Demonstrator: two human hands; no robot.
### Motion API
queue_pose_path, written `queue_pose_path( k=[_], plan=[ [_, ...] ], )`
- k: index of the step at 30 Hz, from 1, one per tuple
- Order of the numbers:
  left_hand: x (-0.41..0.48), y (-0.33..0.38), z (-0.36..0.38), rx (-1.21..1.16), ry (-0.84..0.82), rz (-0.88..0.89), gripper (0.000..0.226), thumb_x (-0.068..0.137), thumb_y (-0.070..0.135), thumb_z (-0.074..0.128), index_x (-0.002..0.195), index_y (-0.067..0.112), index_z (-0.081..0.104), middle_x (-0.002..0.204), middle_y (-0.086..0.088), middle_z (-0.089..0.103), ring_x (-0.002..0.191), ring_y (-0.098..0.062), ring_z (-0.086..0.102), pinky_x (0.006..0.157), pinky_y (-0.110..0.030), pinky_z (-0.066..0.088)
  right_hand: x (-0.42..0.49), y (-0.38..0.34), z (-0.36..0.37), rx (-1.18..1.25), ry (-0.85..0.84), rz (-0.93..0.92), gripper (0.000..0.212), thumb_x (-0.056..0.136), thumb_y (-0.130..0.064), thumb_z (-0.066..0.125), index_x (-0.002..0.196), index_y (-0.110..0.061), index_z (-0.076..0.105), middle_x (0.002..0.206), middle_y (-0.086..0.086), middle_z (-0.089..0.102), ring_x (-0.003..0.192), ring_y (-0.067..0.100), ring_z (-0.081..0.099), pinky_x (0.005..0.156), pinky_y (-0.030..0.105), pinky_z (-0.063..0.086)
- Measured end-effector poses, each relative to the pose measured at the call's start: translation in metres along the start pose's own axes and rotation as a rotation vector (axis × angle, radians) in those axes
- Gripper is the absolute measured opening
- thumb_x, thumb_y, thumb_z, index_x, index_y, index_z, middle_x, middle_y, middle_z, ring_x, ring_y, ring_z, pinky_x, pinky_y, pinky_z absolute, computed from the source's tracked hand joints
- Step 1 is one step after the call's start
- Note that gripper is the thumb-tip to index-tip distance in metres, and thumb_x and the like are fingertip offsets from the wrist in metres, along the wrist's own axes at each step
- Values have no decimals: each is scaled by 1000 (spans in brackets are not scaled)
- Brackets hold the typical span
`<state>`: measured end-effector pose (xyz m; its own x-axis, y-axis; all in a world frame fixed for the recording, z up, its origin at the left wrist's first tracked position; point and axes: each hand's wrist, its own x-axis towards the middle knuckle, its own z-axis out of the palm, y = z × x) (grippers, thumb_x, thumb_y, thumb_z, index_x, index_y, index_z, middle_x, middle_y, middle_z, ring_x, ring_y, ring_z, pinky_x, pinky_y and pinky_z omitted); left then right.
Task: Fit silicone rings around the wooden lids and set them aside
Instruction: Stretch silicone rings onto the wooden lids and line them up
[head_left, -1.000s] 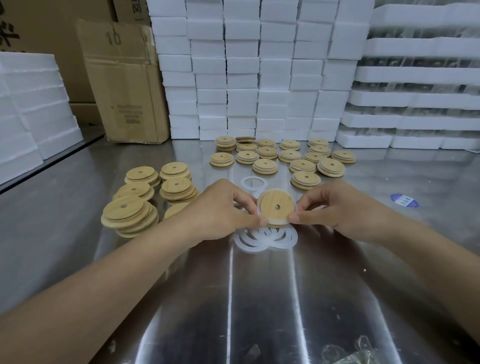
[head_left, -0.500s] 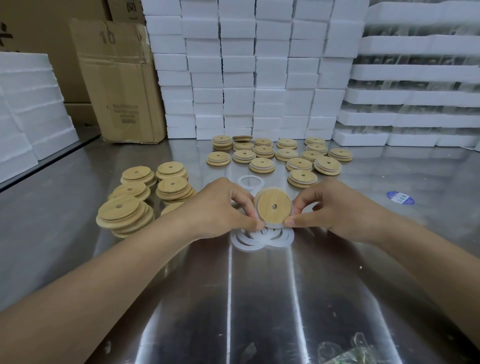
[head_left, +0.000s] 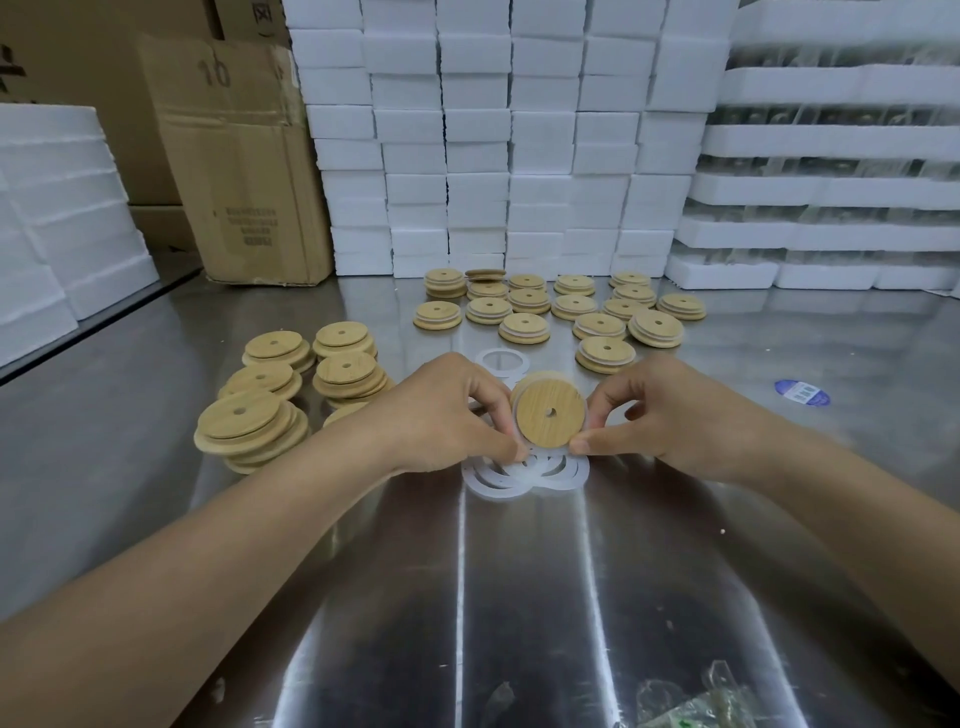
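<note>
**A:** Tilted, that's what's new. A second back the wooden lid (head_left: 545, 434) faced the camera nearly flat, with a broad white band all round it. Now its thick edge shows at the upper left, and only a thin sliver of the silicone ring (head_left: 515, 422) peeks past the rim.

**B:** And the grips?

**A:** Same spot as before. The left grip (head_left: 447, 413) pinches the lid's left edge between thumb and fingertips, and the right grip (head_left: 670, 415) pinches the right edge. The lid hangs between them, lifted off the table (head_left: 519, 597).

**B:** So the ring is on?

**A:** Nearly, I'd judge. With so little white showing, it looks seated most of the way round. Whether it sits properly on the far side I can't tell.

**B:** What lies around them?

**A:** Directly under the grips there's a heap of loose rings (head_left: 519, 483), and just beyond them a single ring (head_left: 501, 362) lies flat. Farther beyond are the ringed lids (head_left: 605, 353), set aside in low stacks. Left of the left grip, the bare lids (head_left: 249, 426) wait in piles.

**B:** Meaning?

**A:** This lid is probably close to joining the far group. Plenty of bare ones remain, so the job looks far from over.
</note>
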<state>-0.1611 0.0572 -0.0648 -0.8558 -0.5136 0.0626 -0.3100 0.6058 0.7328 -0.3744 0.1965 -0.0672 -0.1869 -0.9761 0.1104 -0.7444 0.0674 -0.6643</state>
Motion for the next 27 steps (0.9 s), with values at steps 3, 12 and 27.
queue_pose_path(
  k=[3,12,27],
  plan=[
    [-1,0,-1,-23,-18,-8,15,82,16,92,70,20,83,92,-1,80,104,-20,71,103,-32,54,1,1,0,1,3,-12,21,78,-43,90,74,-26,79,71,6,71,62,19,55,78,50,53],
    [2,-7,-5,-80,-37,-21,11,81,28,94,78,21,86,102,-6,82,109,-20,72,101,-25,50,1,3,-4,124,-19,-4,17,78,-35,91,73,-21,81,71,-2,75,60,-1,57,59,6,40],
    [0,-2,-15,-503,67,-89,40,62,40,98,87,18,77,103,-14,82,104,-17,76,91,-30,50,0,-4,-12,565,51,64,40,61,-43,95,82,-24,67,96,12,81,94,18,77,84,33,46]
  ],
)
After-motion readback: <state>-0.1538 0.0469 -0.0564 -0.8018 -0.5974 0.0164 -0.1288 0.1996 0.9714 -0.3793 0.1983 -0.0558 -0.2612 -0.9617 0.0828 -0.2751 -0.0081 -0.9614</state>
